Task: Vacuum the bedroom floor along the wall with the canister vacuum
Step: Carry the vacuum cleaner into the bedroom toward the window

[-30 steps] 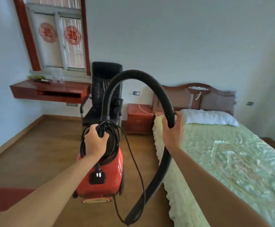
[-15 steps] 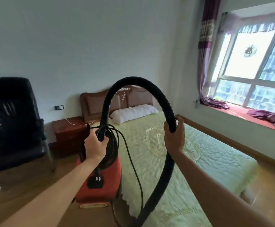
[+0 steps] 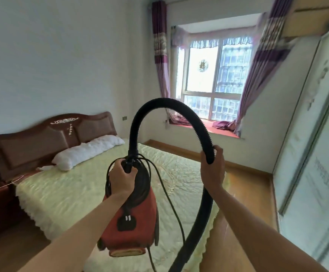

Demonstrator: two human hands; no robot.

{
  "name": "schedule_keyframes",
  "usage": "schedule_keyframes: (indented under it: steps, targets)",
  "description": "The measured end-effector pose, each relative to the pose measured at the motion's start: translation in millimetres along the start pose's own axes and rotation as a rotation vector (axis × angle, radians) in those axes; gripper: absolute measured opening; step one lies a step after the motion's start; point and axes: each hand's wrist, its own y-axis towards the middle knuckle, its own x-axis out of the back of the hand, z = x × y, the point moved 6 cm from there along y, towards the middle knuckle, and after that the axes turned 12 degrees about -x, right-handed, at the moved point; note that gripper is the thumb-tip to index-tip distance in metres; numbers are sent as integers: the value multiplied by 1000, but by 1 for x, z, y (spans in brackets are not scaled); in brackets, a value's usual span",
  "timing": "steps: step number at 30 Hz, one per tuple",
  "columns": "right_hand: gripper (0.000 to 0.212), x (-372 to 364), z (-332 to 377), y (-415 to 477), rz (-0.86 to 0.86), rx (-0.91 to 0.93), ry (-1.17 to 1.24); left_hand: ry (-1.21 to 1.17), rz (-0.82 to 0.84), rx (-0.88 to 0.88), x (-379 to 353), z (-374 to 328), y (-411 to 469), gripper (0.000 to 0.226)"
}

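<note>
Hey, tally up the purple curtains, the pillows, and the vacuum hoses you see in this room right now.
Purple curtains: 2, left curtain and right curtain
Pillows: 1, white pillow
Vacuum hoses: 1, black hose
Total: 4

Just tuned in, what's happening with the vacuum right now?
A person is carrying the red canister vacuum off the floor, with the left hand gripped on its black top handle. The right hand holds the black ribbed hose, which arches between the two. The black power cord hangs loose with its plug showing, so it isn't plugged in. They face the bed with the pale green cover; vacuuming hasn't begun.
</note>
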Motion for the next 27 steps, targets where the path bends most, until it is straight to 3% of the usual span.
schedule_keyframes:
  steps: [16,27]
  targets:
    - [34,162,-134,170,-201,-54,-80,-156,195,-61,-270,-126,-19,37]
    - [28,216,-195,245,-343,-142,-161,-265,338,-97,-419,-170,-11,37]
